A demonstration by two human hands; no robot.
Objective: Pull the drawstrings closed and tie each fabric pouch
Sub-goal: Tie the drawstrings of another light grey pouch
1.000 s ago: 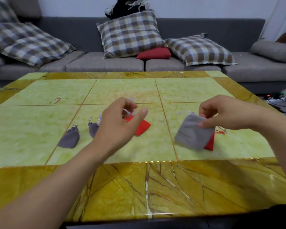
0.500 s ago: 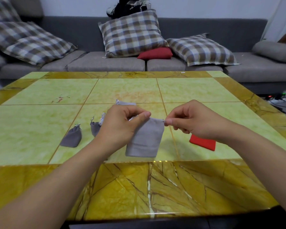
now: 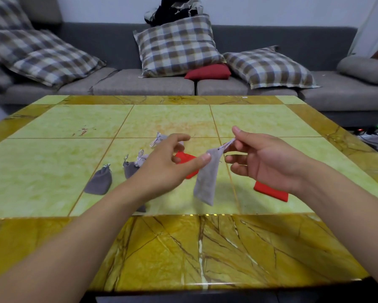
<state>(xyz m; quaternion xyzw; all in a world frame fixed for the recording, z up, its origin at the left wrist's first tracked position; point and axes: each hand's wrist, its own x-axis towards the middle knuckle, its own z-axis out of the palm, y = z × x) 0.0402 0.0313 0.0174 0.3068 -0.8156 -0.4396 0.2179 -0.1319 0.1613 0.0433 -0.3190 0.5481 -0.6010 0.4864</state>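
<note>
A yellow-green marble table (image 3: 52, 189) fills the middle of the frame, with a grey sofa (image 3: 140, 84) and checked cushions (image 3: 177, 47) across the top. At left of centre on the table lies a dark grey pouch (image 3: 99, 180) with its neck gathered. Just to its right sit two more closed grey pouches (image 3: 130, 168), partly hidden by the left forearm, and a paler tied pouch (image 3: 158, 139) lies a little higher. The left hand (image 3: 168, 162) reaches in from the lower left, fingers loosely spread, its thumb tip touching the top edge of a light grey pouch (image 3: 206, 179). Behind that hand a red pouch (image 3: 187, 160) lies on the table. The light grey pouch hangs in mid-air at the centre, above the tabletop. Its pale drawstring (image 3: 227, 145) runs up to the right hand (image 3: 262, 158), which pinches it between thumb and forefinger. Under the right wrist, a second red pouch (image 3: 271, 191) lies flat.
</note>
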